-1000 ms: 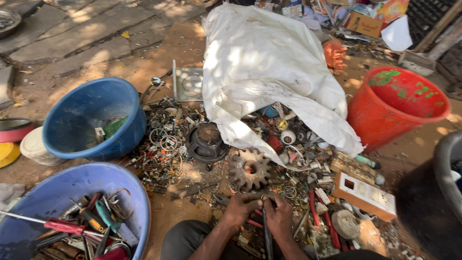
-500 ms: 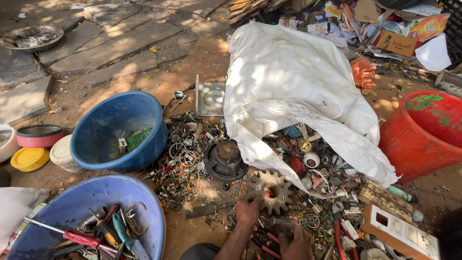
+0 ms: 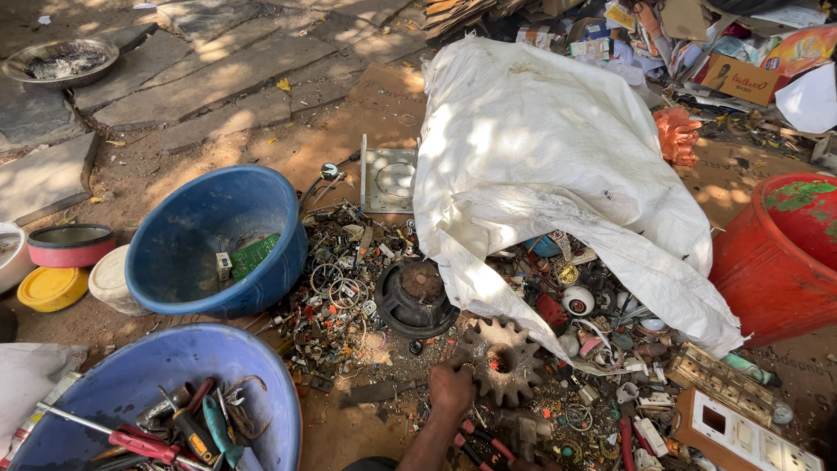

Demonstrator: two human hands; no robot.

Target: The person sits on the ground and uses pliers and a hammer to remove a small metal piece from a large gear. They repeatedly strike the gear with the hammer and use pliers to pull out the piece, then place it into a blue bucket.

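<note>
Moved up from the tools, the left hand [image 3: 451, 390] is now laid on the rusty gear [image 3: 503, 359], fingers closed at its rim; a firm hold is needed. Right hand unseen.

Left hand [image 3: 451, 388] split from right, now reaching up onto rusty gear [image 3: 503, 359] edge; right hand dropped almost out of view.

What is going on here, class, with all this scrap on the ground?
A person sits on the dirt among scattered metal scrap. Their left hand rests by a rusty gear wheel, touching its edge; the right hand barely shows at the bottom edge. Red-handled pliers lie just below. Two blue tubs stand to the left, a white sack behind.
</note>
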